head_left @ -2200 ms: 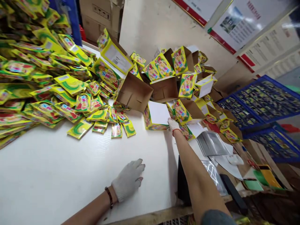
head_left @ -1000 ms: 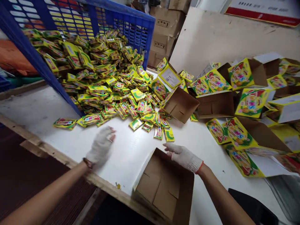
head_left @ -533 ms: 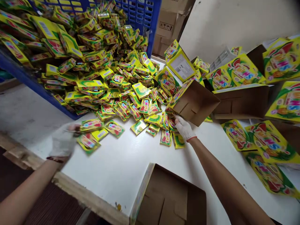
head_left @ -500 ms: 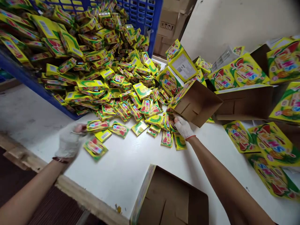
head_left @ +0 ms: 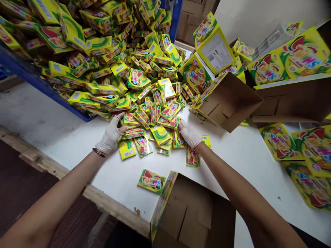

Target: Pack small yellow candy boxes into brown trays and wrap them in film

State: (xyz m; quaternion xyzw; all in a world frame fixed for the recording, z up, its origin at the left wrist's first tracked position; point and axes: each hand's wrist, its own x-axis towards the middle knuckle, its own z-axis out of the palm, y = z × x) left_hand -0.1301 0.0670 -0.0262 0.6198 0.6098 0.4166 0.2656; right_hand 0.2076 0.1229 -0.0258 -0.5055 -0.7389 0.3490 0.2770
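Observation:
Both my hands wear white gloves with bare fingertips. My left hand (head_left: 110, 135) lies against the left side of a heap of small yellow-green "TWINS" packs (head_left: 143, 115) on the white table, thumb and fingers apart. From the right, my right hand (head_left: 190, 136) touches the heap's other side, its fingers stretched toward the packs and partly hidden. Neither hand lifts anything. One loose pack (head_left: 152, 181) lies apart in front, beside an open cardboard box (head_left: 192, 210) near the table's front edge. Another pack (head_left: 193, 157) lies beneath my right wrist.
A tipped blue crate (head_left: 46, 93) spills many packs from the upper left. To the right lie an open box (head_left: 230, 100) on its side, a closed yellow box (head_left: 214, 51) and several printed boxes (head_left: 276, 141). The table's wooden edge (head_left: 113, 206) runs along the lower left.
My left hand has moved right, to the heap, and the loose packs near it are now gathered closer. One pack now lies by the front box. My right hand has shifted slightly left against the heap.

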